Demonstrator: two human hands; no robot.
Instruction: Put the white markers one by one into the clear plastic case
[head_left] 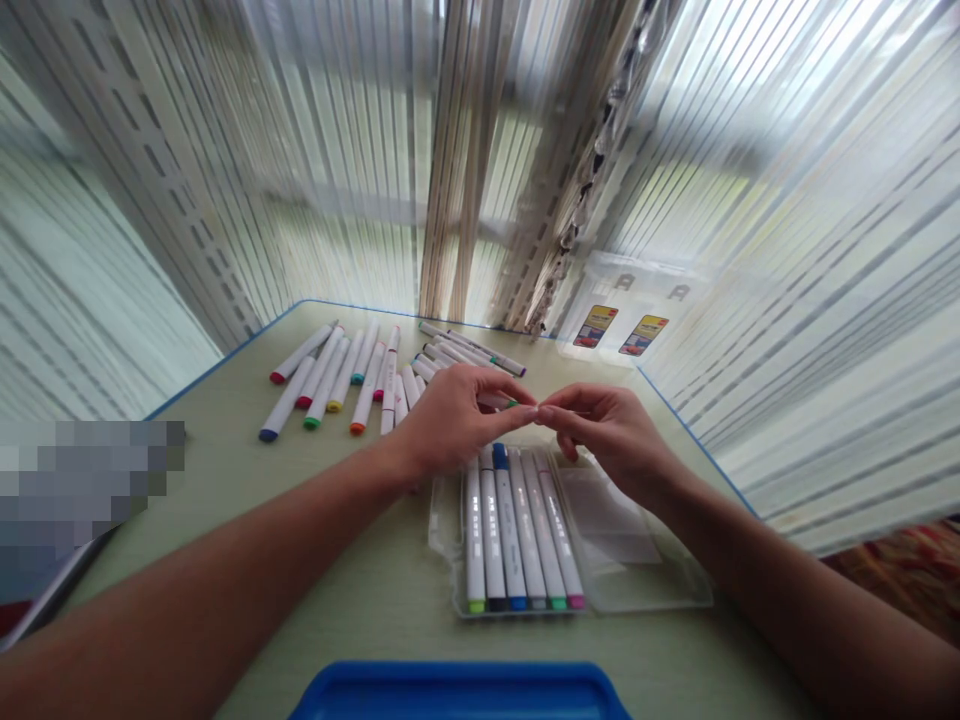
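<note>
My left hand (454, 420) is closed in a pinch above the top edge of an open clear plastic case (585, 606). Its thumb and fingertips meet those of my right hand (611, 430), also pinched. Whatever lies between the fingertips is mostly hidden. A white marker with a green end (512, 403) shows through the gap in my left hand; I cannot tell whether it is held or lies behind. In the case, several white markers (513, 540) stand side by side, with coloured ends toward me. One has a blue cap (500, 457) at its far end.
Loose white markers (330, 375) with coloured ends lie at the left back of the table (247, 520). More markers (472, 350) are behind my left hand. A clear case with two labels (619, 325) stands at the back right. A blue tray edge (461, 675) is in front.
</note>
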